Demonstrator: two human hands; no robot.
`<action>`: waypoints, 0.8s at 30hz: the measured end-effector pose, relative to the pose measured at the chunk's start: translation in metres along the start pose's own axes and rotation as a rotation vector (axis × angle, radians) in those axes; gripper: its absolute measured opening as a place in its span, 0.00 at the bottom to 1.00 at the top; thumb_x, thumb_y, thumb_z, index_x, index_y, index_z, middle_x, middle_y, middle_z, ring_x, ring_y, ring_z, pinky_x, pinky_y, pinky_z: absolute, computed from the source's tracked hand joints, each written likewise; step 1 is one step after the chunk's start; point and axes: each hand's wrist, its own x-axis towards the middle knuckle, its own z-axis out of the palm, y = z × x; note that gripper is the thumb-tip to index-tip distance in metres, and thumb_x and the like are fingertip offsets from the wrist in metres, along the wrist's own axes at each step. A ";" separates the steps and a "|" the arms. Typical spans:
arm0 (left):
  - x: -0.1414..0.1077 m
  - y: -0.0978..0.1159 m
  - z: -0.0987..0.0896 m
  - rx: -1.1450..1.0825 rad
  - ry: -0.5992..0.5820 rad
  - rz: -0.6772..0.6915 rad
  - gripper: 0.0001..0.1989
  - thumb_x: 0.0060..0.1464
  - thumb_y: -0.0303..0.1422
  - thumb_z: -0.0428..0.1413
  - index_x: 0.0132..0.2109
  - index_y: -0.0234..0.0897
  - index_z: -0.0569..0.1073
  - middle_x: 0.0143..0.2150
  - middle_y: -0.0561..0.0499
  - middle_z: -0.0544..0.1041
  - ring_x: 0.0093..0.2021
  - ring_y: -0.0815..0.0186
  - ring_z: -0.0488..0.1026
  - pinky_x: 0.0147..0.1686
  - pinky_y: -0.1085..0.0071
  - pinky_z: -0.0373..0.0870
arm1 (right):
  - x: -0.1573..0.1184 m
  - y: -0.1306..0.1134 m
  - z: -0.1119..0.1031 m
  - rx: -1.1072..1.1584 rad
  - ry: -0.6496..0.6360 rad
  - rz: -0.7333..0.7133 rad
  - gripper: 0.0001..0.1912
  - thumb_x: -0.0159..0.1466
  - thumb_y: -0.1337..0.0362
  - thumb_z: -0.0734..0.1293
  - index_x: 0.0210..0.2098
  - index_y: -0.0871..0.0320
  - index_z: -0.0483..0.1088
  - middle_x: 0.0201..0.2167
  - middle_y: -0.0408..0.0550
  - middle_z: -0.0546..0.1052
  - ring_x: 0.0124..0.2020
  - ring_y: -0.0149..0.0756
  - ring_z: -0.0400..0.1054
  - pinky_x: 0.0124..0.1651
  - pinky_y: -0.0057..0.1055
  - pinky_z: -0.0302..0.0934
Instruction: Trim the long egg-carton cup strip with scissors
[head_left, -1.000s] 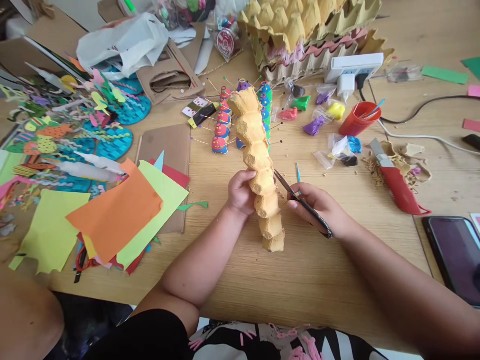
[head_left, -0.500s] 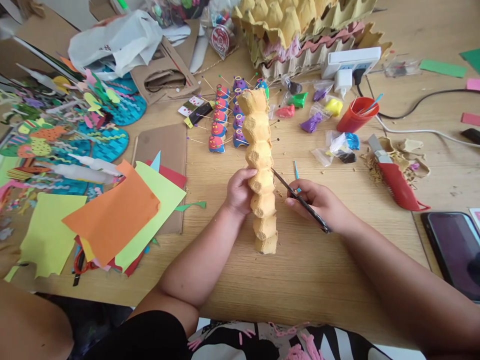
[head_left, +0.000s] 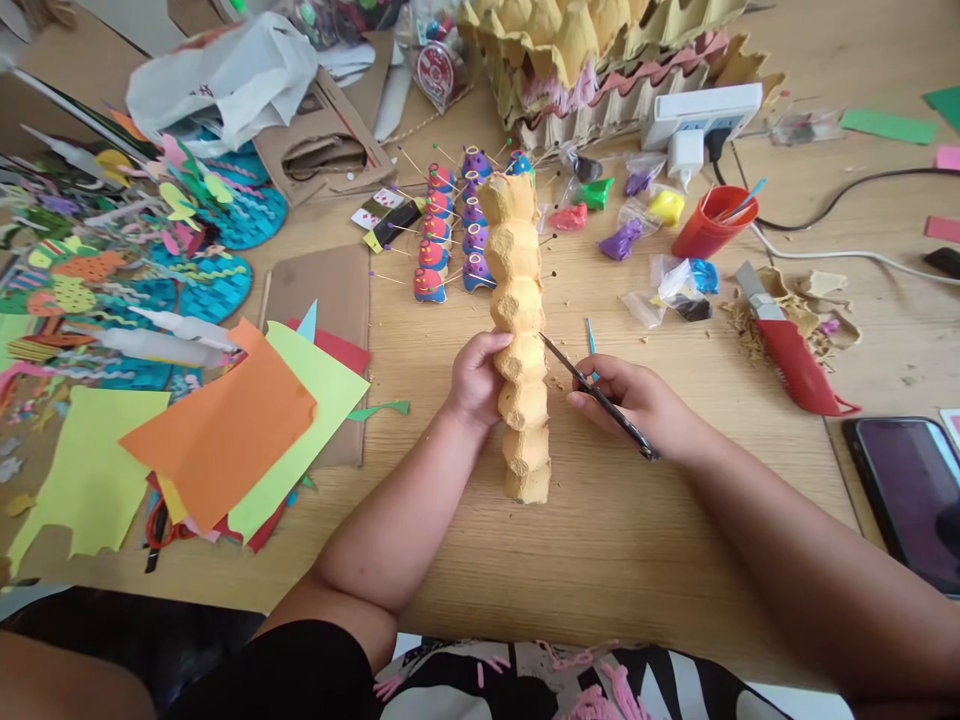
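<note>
A long strip of yellow egg carton [head_left: 517, 330] stands lengthwise in front of me, its bumps facing up. My left hand [head_left: 478, 380] grips its left side around the middle, thumb on top and the other fingers hidden beneath. In my right hand [head_left: 637, 402] is a dark craft knife [head_left: 611, 405], its thin tip touching or nearly touching the strip's right edge. Beyond the strip stand painted egg-carton caterpillars, a red and blue one [head_left: 435, 235] and a purple one [head_left: 474, 220], with pins stuck in them.
Coloured paper sheets [head_left: 225, 425] lie on cardboard at left. Stacked egg trays [head_left: 555, 50] and a power strip [head_left: 701, 110] are at the back. To the right are an orange cup [head_left: 709, 230], clay packets [head_left: 621, 238], a red-handled knife [head_left: 799, 360] and a phone [head_left: 907, 500].
The view has shifted slightly. Both hands keep their holds, and the egg-carton strip and the tool show almost no movement against each other.
</note>
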 end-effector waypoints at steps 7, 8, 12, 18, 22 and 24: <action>0.001 0.001 -0.001 0.000 0.003 -0.025 0.11 0.49 0.38 0.57 0.34 0.35 0.76 0.24 0.51 0.75 0.20 0.66 0.72 0.21 0.73 0.68 | 0.003 0.007 -0.001 -0.029 -0.016 -0.019 0.21 0.63 0.45 0.74 0.40 0.53 0.67 0.21 0.33 0.61 0.23 0.27 0.52 0.26 0.27 0.44; 0.001 0.001 -0.001 -0.004 0.008 -0.033 0.10 0.49 0.39 0.57 0.34 0.36 0.76 0.24 0.51 0.74 0.20 0.66 0.72 0.20 0.72 0.68 | 0.003 0.007 -0.002 -0.036 -0.016 -0.024 0.20 0.63 0.46 0.74 0.40 0.53 0.67 0.21 0.33 0.61 0.23 0.27 0.52 0.26 0.27 0.44; 0.001 0.002 -0.001 -0.023 0.008 -0.048 0.09 0.48 0.38 0.56 0.33 0.36 0.75 0.22 0.52 0.73 0.20 0.66 0.71 0.20 0.72 0.68 | 0.003 0.007 -0.001 -0.067 -0.009 -0.038 0.20 0.64 0.46 0.74 0.39 0.54 0.67 0.21 0.33 0.61 0.23 0.27 0.52 0.27 0.27 0.45; 0.002 0.002 -0.001 -0.016 -0.004 -0.055 0.09 0.44 0.38 0.57 0.31 0.36 0.74 0.22 0.52 0.71 0.19 0.67 0.70 0.19 0.73 0.65 | 0.003 0.004 -0.001 -0.139 0.015 -0.071 0.19 0.65 0.45 0.72 0.39 0.54 0.68 0.22 0.33 0.61 0.24 0.28 0.52 0.28 0.28 0.48; 0.001 0.003 0.000 -0.025 0.013 -0.088 0.11 0.46 0.40 0.58 0.33 0.38 0.73 0.21 0.54 0.69 0.17 0.67 0.67 0.17 0.73 0.61 | 0.003 0.002 -0.001 -0.186 0.025 -0.093 0.20 0.66 0.43 0.70 0.39 0.54 0.68 0.22 0.35 0.62 0.25 0.29 0.55 0.30 0.28 0.50; 0.001 0.003 0.000 -0.029 0.007 -0.092 0.11 0.46 0.40 0.58 0.33 0.38 0.73 0.21 0.55 0.68 0.16 0.68 0.66 0.17 0.72 0.61 | 0.003 0.001 -0.001 -0.201 0.029 -0.101 0.21 0.66 0.43 0.69 0.39 0.54 0.68 0.23 0.35 0.62 0.26 0.30 0.56 0.31 0.29 0.51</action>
